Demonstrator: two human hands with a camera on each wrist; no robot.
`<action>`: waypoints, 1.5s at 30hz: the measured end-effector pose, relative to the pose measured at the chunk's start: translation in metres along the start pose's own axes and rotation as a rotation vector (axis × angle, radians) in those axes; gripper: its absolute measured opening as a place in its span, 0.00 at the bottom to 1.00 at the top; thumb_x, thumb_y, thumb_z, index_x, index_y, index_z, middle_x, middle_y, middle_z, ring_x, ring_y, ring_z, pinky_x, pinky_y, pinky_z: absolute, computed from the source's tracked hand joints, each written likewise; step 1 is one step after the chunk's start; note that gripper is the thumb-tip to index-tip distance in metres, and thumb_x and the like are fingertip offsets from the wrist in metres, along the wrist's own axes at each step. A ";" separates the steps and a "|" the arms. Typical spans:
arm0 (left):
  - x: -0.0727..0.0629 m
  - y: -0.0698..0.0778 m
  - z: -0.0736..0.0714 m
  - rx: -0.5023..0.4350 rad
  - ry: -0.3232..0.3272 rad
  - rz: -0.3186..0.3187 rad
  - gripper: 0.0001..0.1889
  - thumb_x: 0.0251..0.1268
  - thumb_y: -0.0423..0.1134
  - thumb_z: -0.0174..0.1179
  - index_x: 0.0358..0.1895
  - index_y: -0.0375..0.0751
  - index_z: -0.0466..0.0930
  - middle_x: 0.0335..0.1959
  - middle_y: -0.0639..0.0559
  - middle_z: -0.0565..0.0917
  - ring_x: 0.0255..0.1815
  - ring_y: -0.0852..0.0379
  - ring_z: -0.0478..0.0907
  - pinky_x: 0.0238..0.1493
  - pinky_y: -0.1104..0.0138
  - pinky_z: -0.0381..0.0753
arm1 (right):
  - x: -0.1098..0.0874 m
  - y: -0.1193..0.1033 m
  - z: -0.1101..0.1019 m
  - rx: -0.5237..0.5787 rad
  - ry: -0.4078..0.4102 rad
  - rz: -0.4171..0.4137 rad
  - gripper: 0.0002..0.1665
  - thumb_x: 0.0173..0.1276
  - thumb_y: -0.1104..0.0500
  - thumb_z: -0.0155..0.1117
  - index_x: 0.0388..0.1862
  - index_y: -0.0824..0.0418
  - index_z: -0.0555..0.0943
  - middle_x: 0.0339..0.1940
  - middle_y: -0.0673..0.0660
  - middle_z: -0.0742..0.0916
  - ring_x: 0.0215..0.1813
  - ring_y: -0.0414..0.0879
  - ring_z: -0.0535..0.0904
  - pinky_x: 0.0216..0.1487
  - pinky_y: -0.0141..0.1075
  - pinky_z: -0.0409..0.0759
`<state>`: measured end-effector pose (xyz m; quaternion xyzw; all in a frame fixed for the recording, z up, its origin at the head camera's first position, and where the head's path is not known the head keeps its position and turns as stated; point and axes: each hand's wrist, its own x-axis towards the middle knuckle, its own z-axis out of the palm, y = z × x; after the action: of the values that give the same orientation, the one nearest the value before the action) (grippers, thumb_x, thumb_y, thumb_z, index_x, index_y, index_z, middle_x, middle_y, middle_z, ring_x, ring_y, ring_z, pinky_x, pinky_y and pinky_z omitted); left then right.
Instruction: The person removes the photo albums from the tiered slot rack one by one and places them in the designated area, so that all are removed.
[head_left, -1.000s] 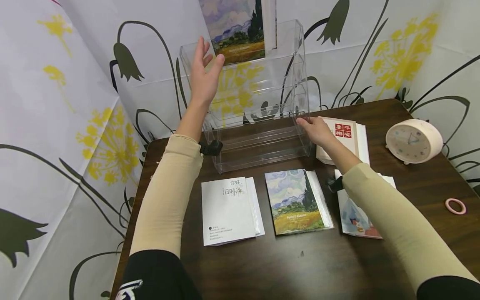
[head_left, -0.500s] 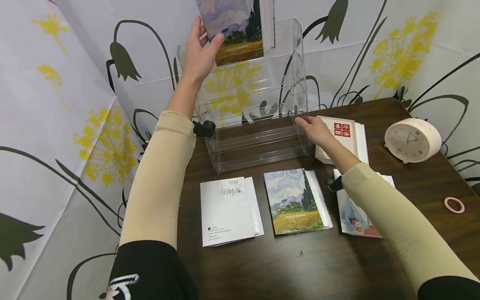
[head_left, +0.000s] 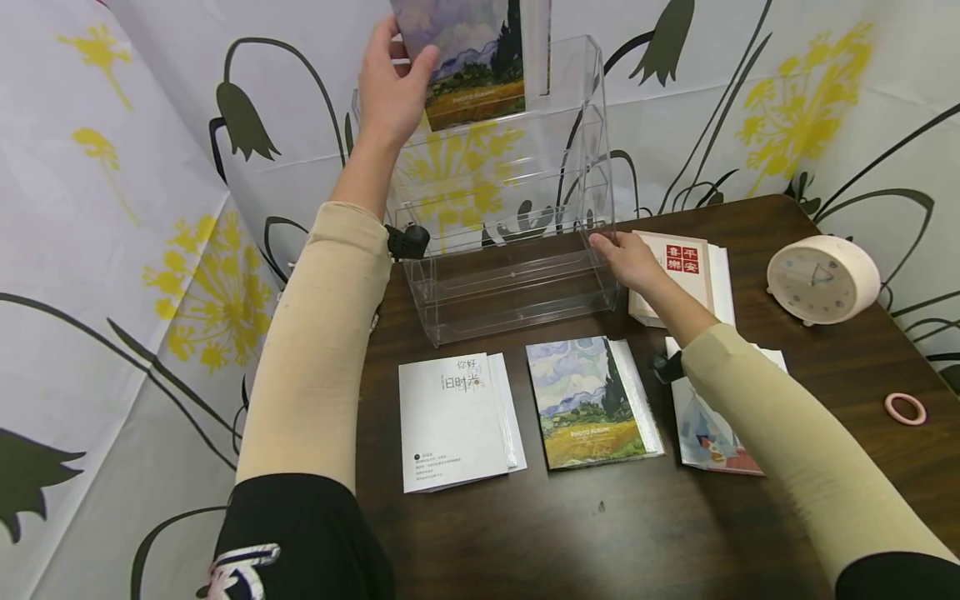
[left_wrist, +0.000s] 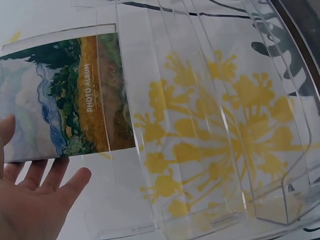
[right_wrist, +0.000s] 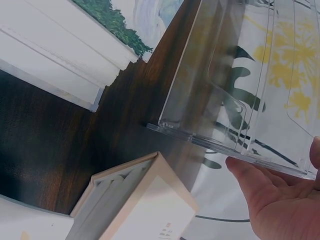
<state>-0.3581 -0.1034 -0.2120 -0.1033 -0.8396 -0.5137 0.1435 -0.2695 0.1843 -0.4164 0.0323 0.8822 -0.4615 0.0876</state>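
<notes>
A clear acrylic rack with stepped tiers (head_left: 517, 321) stands at the back of the table. In its top tier sits a photo album with a painted landscape cover (head_left: 480, 83), its upper part cut off by the head view. My left hand (head_left: 390, 96) holds this album by its left edge, thumb over the cover and fingers going behind. The left wrist view shows the same album (left_wrist: 45, 95) beside the left hand (left_wrist: 35, 212). My right hand (head_left: 633, 265) grips the rack's right side low down; in the right wrist view, the right hand (right_wrist: 285, 200) is at the rack's edge (right_wrist: 220, 148).
In front of the rack lie a white album (head_left: 453, 425), a second landscape album (head_left: 585, 404) and an illustrated one (head_left: 705, 433) partly under the right forearm. A beige album (head_left: 686, 287), a round clock (head_left: 821, 281) and a pink ring (head_left: 905, 408) are to the right.
My left hand has moved up and slightly left, from the rack's upper left to the top album's left edge, and has taken hold of it. The right hand keeps its place.
</notes>
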 end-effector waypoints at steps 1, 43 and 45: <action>0.001 0.001 0.000 -0.010 0.007 -0.012 0.24 0.72 0.43 0.57 0.68 0.49 0.66 0.48 0.56 0.73 0.49 0.62 0.75 0.51 0.70 0.73 | 0.000 -0.001 0.000 0.000 0.002 0.003 0.35 0.80 0.42 0.44 0.66 0.72 0.71 0.64 0.73 0.75 0.67 0.66 0.67 0.66 0.57 0.65; -0.047 -0.012 -0.006 -0.361 0.100 0.490 0.13 0.62 0.24 0.63 0.50 0.30 0.80 0.46 0.44 0.84 0.49 0.51 0.82 0.48 0.65 0.81 | 0.001 -0.008 0.009 -0.017 -0.004 0.004 0.34 0.80 0.42 0.44 0.63 0.71 0.73 0.59 0.71 0.77 0.59 0.64 0.71 0.61 0.56 0.68; -0.056 -0.005 -0.012 -0.392 0.118 0.528 0.11 0.63 0.22 0.61 0.48 0.30 0.81 0.43 0.45 0.85 0.45 0.51 0.82 0.43 0.67 0.80 | 0.001 -0.008 0.007 -0.015 -0.005 0.002 0.34 0.80 0.42 0.44 0.64 0.71 0.72 0.61 0.72 0.76 0.62 0.64 0.71 0.63 0.56 0.67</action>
<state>-0.3051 -0.1176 -0.2302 -0.3129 -0.6594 -0.6156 0.2971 -0.2704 0.1738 -0.4140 0.0314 0.8855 -0.4546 0.0907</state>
